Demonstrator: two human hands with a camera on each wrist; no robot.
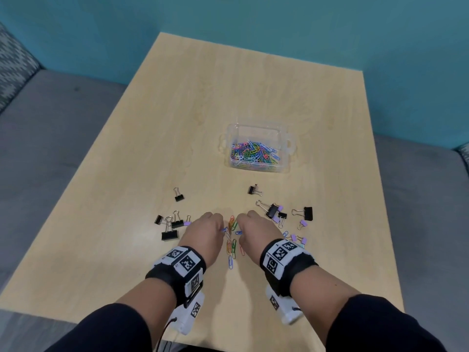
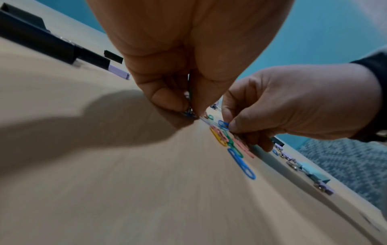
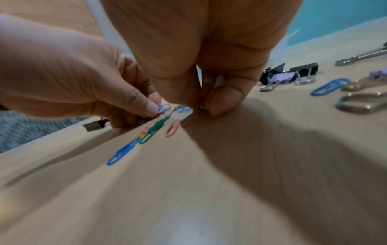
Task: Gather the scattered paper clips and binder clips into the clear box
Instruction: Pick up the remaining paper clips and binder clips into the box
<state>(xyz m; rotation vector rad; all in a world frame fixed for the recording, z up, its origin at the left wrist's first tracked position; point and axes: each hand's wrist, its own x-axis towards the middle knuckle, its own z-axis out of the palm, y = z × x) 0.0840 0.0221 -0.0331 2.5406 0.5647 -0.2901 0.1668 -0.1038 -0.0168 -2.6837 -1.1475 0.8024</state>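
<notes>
Head view: left hand (image 1: 206,231) and right hand (image 1: 255,231) each pinch a blue wire paper clip (image 1: 224,230) – smooth wooden table (image 1: 177,138)

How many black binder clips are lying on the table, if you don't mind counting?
8 black binder clips: four left of the left hand, four right of the right hand; the hands may hide more.

right hand (image 3: 201,54) | fingers (image 3: 222,99) pinching paper clip (image 3: 184,109) | table (image 3: 230,190)
</notes>
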